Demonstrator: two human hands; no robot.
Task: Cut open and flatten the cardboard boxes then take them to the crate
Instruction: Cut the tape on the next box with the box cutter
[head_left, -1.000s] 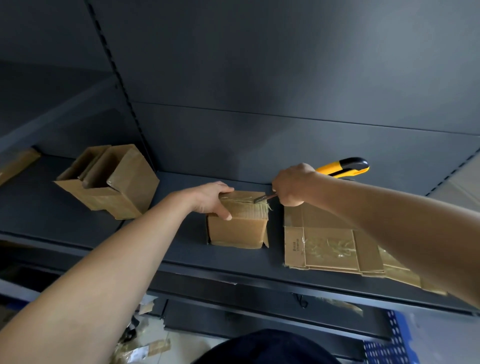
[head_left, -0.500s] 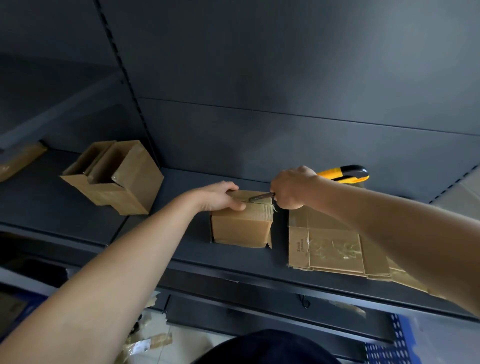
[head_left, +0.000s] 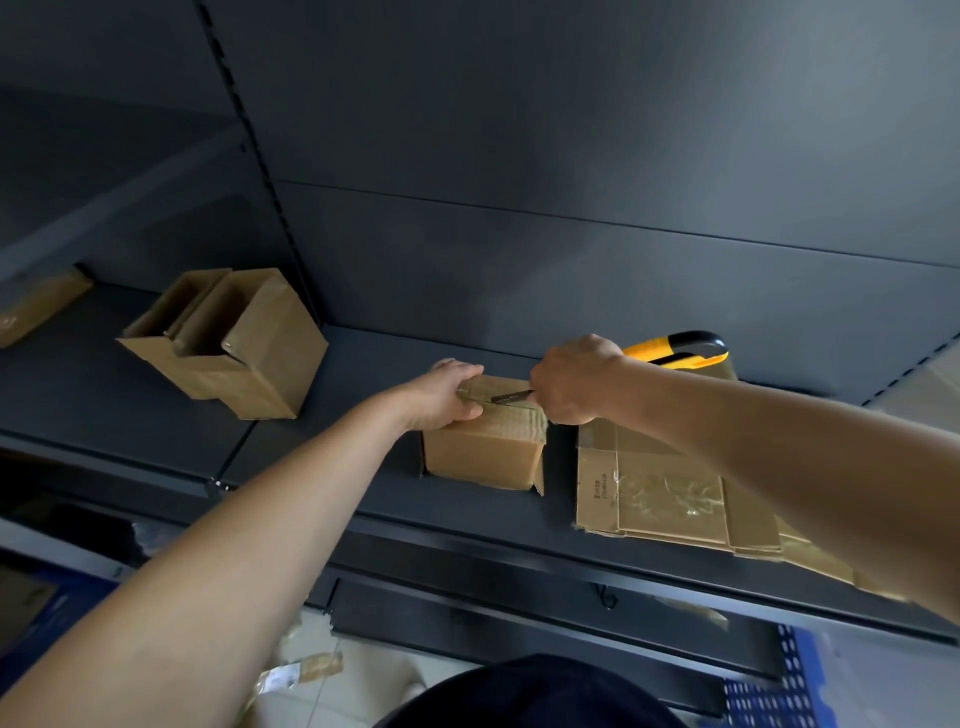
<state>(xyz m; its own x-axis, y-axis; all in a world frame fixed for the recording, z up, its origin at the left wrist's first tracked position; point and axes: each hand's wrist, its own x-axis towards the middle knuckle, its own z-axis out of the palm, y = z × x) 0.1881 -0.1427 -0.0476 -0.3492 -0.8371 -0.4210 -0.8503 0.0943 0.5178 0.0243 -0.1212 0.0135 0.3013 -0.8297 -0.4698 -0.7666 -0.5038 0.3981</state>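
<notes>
A small taped cardboard box (head_left: 483, 457) stands on the dark shelf (head_left: 337, 483). My left hand (head_left: 447, 395) grips its top left edge, thumb down the front. My right hand (head_left: 571, 379) grips a yellow and black utility knife (head_left: 675, 349); its blade (head_left: 511, 397) lies along the taped seam on the box top, tip close to my left hand. Flattened cardboard (head_left: 670, 499) lies on the shelf to the right, partly under my right forearm.
An opened cardboard box (head_left: 228, 343) lies on its side at the shelf's left. Another cardboard piece (head_left: 36, 306) sits at the far left. A blue perforated crate (head_left: 774, 691) shows at the bottom right. Tape scraps (head_left: 306, 670) lie on the tiled floor.
The knife blade has travelled left along the top seam, from the box's right edge toward my left hand. My left hand stayed on the box.
</notes>
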